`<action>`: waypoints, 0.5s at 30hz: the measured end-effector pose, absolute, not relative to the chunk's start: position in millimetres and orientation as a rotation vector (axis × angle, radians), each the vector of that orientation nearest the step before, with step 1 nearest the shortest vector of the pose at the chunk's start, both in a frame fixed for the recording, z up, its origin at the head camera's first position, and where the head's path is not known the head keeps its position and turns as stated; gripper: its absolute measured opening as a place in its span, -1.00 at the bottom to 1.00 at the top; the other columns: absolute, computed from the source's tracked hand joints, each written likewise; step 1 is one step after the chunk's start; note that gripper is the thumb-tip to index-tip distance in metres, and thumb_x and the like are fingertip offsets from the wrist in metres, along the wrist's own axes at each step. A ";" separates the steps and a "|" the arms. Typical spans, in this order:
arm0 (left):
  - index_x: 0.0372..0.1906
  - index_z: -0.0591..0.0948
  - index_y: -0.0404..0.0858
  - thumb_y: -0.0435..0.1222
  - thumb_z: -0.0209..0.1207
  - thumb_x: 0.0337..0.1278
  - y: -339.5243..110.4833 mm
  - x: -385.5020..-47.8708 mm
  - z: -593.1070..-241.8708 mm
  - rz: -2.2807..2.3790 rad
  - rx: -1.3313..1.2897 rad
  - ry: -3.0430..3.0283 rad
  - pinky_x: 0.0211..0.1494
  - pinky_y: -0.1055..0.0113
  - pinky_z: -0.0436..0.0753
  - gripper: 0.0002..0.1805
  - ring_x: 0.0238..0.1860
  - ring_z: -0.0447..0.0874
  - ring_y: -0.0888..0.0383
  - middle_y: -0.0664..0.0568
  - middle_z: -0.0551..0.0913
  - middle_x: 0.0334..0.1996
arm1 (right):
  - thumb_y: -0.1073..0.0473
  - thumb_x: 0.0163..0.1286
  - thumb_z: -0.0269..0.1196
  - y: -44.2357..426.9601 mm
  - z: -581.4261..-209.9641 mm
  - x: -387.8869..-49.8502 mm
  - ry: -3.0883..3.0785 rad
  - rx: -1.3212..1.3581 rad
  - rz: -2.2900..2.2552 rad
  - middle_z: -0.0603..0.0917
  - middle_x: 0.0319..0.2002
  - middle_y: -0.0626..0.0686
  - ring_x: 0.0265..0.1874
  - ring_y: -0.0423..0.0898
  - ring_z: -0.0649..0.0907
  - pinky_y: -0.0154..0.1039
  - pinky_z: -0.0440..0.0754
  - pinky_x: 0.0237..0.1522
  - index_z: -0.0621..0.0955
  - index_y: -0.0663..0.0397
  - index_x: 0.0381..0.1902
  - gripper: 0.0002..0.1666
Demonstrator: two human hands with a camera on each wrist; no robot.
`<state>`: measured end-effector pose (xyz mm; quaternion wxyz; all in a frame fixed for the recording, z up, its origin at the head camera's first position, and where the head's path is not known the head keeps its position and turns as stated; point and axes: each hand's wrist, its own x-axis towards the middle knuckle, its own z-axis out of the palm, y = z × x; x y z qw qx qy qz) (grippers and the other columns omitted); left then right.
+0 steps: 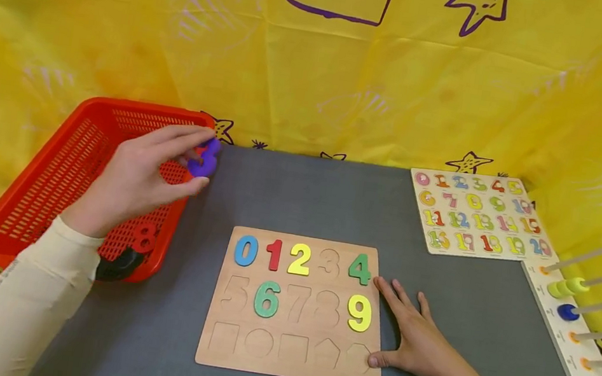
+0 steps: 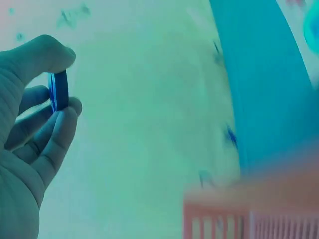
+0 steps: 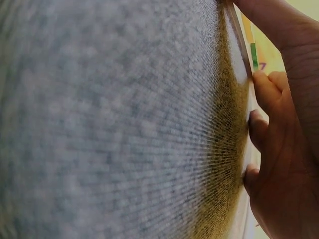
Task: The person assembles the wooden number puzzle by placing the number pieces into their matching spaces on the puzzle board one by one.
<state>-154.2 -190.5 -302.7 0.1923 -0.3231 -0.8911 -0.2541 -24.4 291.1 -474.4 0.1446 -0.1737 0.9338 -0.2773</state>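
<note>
Pale sleeve (image 1: pixel 11 314) nearest, lower left of the frame. Its left hand (image 1: pixel 132 174) pinches a purple 3 (image 1: pixel 203 165) between thumb and fingertips, left of centre, by the right rim of the red basket (image 1: pixel 27 181). Left wrist view shows the piece edge-on: a thick, flat slab, clear of the palm.

Judgement on handling: light, stiff, unlikely to bend; hard to break, though the smooth faces could slide under a loose pinch. Best hold is by the outer edges, leaving the flat back free.

Right hand (image 1: pixel 423 346), right of centre, lies with fingers spread and not curled, steadying the right edge of the wooden board (image 1: pixel 287 369) on the grey tabletop (image 1: pixel 299 200). Board looks thin and rigid, probably light enough to skid; side edges give the surest hold.
</note>
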 end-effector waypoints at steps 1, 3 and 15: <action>0.33 0.59 -0.21 -0.41 0.57 -0.15 -179.8 -150.9 -303.3 -0.739 -0.936 -2.475 -0.03 0.52 0.63 -0.21 -0.15 0.73 0.10 -0.03 0.61 0.21 | -0.58 -0.29 0.49 291.5 -474.4 -24.4 2.694 -0.503 -0.803 0.07 0.61 -0.02 0.56 0.22 0.01 0.43 -0.34 0.40 -0.05 -0.23 0.67 0.66; 0.33 0.58 -0.25 -0.39 0.56 -0.12 -159.6 -146.0 -307.3 -0.776 -1.004 -2.432 -0.05 0.30 0.71 -0.23 -0.13 0.71 0.08 -0.06 0.58 0.22 | -0.57 -0.28 0.50 292.3 -474.7 -24.3 2.692 -0.506 -0.812 0.07 0.61 -0.02 0.56 0.22 0.01 0.43 -0.34 0.40 -0.05 -0.22 0.67 0.65; 0.33 0.56 -0.30 -0.26 0.52 0.02 -82.6 -138.0 -382.0 -0.994 -1.196 -2.408 0.07 0.23 0.68 -0.29 0.08 0.61 0.09 -0.08 0.54 0.22 | -0.56 -0.27 0.50 292.7 -474.5 -25.3 2.685 -0.512 -0.801 0.05 0.61 -0.03 0.56 0.22 0.00 0.45 -0.33 0.39 -0.05 -0.21 0.67 0.65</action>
